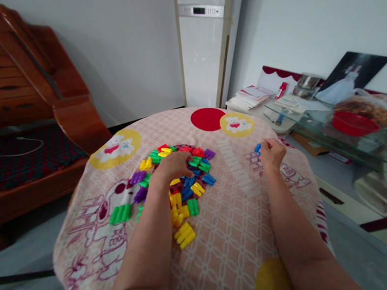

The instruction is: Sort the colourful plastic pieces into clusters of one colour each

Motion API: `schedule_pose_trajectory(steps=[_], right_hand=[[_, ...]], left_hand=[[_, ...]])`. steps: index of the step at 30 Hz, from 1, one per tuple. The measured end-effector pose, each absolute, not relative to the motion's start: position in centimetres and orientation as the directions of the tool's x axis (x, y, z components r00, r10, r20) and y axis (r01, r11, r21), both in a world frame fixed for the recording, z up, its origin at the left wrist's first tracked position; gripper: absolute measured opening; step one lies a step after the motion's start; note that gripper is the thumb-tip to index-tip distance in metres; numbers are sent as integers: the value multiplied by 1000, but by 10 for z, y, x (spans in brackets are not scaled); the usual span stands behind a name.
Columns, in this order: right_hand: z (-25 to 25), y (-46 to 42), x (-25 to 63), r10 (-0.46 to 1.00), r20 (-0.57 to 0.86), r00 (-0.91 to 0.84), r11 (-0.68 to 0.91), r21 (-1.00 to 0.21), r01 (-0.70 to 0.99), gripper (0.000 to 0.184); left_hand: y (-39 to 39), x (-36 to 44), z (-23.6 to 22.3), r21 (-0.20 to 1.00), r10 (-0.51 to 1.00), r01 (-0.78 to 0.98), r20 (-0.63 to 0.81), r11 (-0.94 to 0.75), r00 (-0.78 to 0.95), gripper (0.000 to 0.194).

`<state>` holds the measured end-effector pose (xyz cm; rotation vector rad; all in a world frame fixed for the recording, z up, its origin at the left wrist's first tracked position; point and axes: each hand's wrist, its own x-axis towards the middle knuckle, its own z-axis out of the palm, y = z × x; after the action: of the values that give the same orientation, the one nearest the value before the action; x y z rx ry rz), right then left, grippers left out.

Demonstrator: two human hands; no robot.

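Your right hand (273, 152) has its fingers bunched together, apparently pinching a small blue ridged plastic block (257, 148) that pokes out to the left of the tips; its long axis is too small to make out. Your left hand (174, 166) curves over the heap, thumb and forefinger parted towards the right; whether the hidden fingers grip anything, you cannot tell from here. A bright green ridged plastic block (195, 161) lies just right of those fingertips, so your left hand is clearly the nearer one. Around and below spreads the loose heap of multicoloured plastic blocks (187, 193), with a yellow ridged plastic block (185, 235) at its near edge. A bare stretch of the round, pink-cloth-covered desk (232, 173) separates the heap from your right hand and the blue block.
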<state>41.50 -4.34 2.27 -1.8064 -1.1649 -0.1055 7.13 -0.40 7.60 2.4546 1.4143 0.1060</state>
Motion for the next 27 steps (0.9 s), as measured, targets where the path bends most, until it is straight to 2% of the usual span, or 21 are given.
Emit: schedule_pose_trajectory(steps=[3, 5, 10, 12, 15, 18, 21, 24, 27], right_hand=[[26, -44, 405, 621, 558, 551, -56, -669, 741, 35], [27, -45, 400, 639, 555, 533, -38, -669, 742, 34], [30, -45, 395, 648, 536, 541, -39, -686, 727, 33], [32, -45, 393, 642, 550, 533, 2, -697, 717, 31], [38, -47, 383, 709, 511, 487, 92, -751, 654, 30], [47, -52, 365, 902, 336, 269, 162, -844, 511, 33], [53, -58, 340, 990, 120, -76, 139, -932, 336, 39], [54, -61, 318, 961, 20, -277, 78, -976, 204, 44], [50, -60, 306, 943, -14, -332, 31, -991, 129, 46]], left_hand=[[-6, 71, 75, 305, 830, 810, -100, -500, 549, 64], [-5, 69, 75, 314, 814, 798, -116, -514, 570, 67], [-1, 59, 76, 345, 855, 810, -39, -474, 517, 48], [1, 55, 79, 428, 875, 791, 2, -438, 483, 46], [-1, 55, 83, 668, 870, 624, 69, -404, 489, 54], [-6, 66, 87, 864, 845, 342, 160, -370, 510, 54], [-14, 83, 90, 925, 824, 144, 232, -351, 518, 53], [-19, 98, 90, 925, 791, 93, 259, -367, 555, 58], [-20, 105, 88, 902, 768, 137, 259, -409, 585, 55]])
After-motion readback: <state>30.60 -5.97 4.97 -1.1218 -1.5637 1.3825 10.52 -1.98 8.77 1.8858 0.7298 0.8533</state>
